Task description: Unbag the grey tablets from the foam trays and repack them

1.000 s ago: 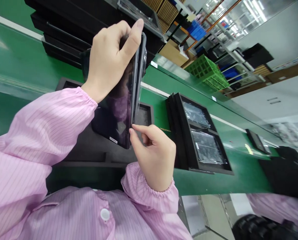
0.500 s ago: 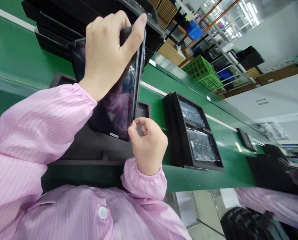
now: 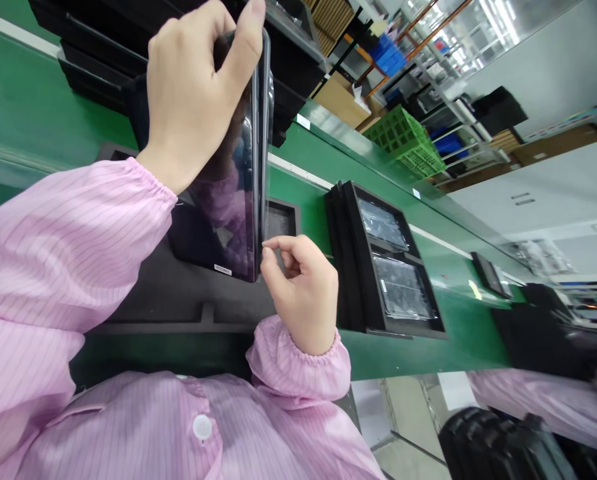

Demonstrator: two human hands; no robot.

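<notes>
- Gripped tablet near top with left hand, over tray
- Pinched at lower edge with right hand, couldn't tell on what
- Risked dropping tablet, likely through one-sided top hold

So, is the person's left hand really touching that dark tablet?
Touching. The head view shows the left hand wrapped over the upper part of the dark tablet, the thumb lying along its edge.

I see green crate far right past table; cardboard box left of it; co-worker's pink garment near right.
</notes>
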